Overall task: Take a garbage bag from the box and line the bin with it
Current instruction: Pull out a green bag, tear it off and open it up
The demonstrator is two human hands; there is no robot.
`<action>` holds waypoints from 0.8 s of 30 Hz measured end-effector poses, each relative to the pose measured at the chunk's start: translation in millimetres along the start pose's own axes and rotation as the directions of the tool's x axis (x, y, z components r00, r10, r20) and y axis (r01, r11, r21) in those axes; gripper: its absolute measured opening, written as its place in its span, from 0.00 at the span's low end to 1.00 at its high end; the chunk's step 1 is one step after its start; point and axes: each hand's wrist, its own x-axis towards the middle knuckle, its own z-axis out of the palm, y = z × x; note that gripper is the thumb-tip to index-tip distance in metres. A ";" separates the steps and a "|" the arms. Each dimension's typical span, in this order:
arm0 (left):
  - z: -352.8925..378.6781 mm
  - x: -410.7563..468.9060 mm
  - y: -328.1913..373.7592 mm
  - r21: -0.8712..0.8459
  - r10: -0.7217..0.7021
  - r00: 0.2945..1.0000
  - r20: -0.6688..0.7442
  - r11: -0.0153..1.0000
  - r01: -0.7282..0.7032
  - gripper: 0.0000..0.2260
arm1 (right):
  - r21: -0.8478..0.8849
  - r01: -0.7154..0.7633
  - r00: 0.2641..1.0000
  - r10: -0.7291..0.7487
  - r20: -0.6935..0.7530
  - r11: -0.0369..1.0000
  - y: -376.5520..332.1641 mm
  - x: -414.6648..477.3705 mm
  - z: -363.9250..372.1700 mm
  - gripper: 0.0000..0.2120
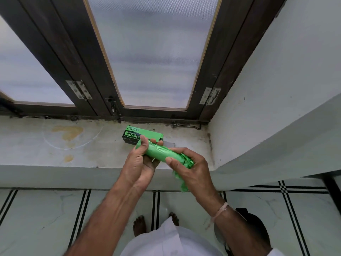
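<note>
A green and black garbage bag box [143,134] lies on the stained window ledge [55,143], just behind my hands. Both hands hold a green roll of garbage bags [159,153] above the ledge's front edge. My left hand [141,163] wraps the roll's left end. My right hand [190,167] grips the right end, where a loose bag end [181,182] hangs down crumpled. A dark round shape [252,228] at my right forearm, low on the floor, may be the bin; most of it is hidden.
A dark-framed window with frosted panes [153,52] rises behind the ledge. A pale wall [286,89] closes the right side. Below lies a tiled floor [46,218] with black lines, and bare feet [140,224] stand on it.
</note>
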 end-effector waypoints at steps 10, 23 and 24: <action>-66.1 73.9 31.2 0.831 0.284 0.873 0.396 -0.515 -0.209 0.41 | 0.200 -0.204 0.958 0.237 -0.161 0.958 8.6 10.9 -38.4 0.09; -62.0 61.0 56.9 0.875 0.355 0.804 0.476 -0.284 -0.393 0.27 | 0.045 -0.089 0.985 0.095 -0.141 0.995 11.0 27.4 -47.3 0.09; -61.9 58.6 59.5 0.876 0.355 0.806 0.474 -0.280 -0.392 0.27 | 0.012 -0.074 0.990 0.075 -0.117 0.997 8.8 28.7 -48.5 0.09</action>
